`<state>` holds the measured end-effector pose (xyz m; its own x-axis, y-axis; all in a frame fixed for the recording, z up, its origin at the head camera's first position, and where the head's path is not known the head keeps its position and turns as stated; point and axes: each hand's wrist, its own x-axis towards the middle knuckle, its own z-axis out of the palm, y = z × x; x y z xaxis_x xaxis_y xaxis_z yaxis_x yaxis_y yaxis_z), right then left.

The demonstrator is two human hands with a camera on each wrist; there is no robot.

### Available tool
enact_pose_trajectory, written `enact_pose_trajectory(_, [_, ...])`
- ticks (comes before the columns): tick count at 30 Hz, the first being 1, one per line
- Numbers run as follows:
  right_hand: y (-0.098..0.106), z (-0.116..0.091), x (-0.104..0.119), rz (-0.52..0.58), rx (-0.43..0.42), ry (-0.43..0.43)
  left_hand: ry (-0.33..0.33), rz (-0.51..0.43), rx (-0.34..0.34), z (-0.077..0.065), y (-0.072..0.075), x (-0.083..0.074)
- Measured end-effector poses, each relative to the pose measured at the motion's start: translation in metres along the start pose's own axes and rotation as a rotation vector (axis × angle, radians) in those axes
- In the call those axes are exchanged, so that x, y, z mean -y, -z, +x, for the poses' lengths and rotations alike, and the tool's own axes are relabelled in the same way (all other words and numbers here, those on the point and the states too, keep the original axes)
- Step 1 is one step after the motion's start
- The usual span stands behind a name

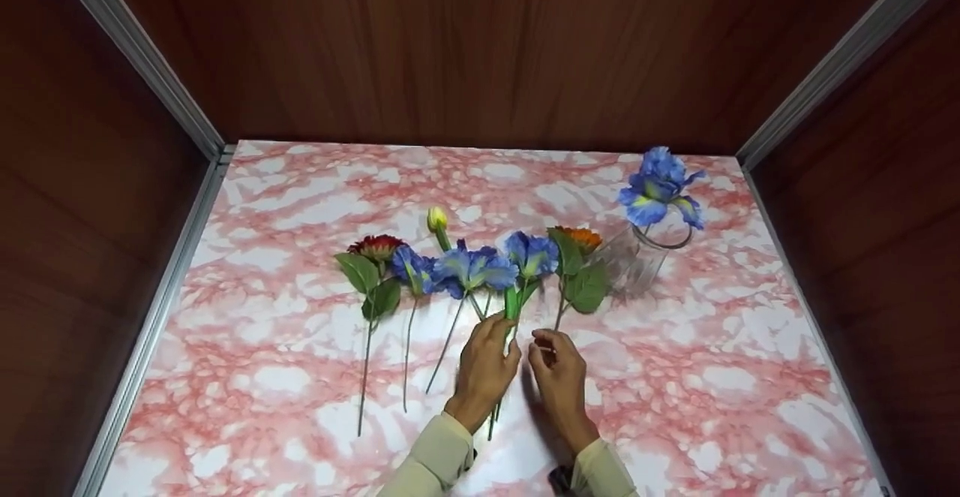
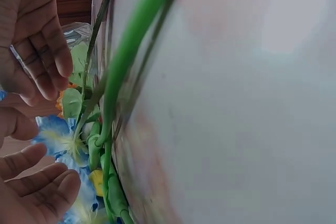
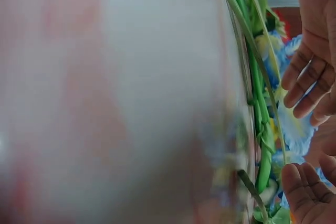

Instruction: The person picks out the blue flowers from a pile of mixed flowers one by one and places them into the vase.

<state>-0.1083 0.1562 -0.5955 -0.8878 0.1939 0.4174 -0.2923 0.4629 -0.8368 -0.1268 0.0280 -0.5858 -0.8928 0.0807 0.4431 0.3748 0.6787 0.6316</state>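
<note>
My left hand hovers over the flower stems in the middle, its fingers loosely bent with nothing between them. In the left wrist view the thick green stem lies below that hand, apart from the fingers. My right hand is just right of it, below the orange flower, fingers relaxed and holding nothing. Blue irises lie in front of the hands. A yellow tulip bud sticks out behind them. To the left lies a red flower with green leaves.
A clear vase stands at the back right with a blue iris in it. The table has a red and white marbled top. Brown wood panels enclose it at the back and both sides.
</note>
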Motion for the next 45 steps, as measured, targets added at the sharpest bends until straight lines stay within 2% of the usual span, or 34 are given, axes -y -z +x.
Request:
enact_pose_trajectory(7, [-0.002,0.003,0.003,-0.036,0.049,-0.041,0.002,0.091,0.042,-0.002,0.007,0.0])
enact_pose_trajectory(13, [-0.007,0.009,0.004,-0.14,0.118,-0.086,0.0,0.186,0.092,-0.004,0.01,0.002])
enact_pose_trajectory(22, [-0.018,0.023,0.005,-0.262,0.206,-0.183,-0.003,0.233,0.124,-0.003,0.009,0.004])
enact_pose_trajectory(34, [-0.023,0.036,-0.001,-0.204,0.233,-0.21,0.018,0.307,0.162,0.0,0.006,0.0])
enact_pose_trajectory(42, [-0.02,0.041,0.0,-0.105,0.215,-0.293,0.003,0.298,0.162,0.001,0.007,-0.001])
enact_pose_trajectory(45, [-0.019,0.041,0.0,-0.037,0.212,-0.343,-0.008,0.292,0.159,0.002,0.008,0.0])
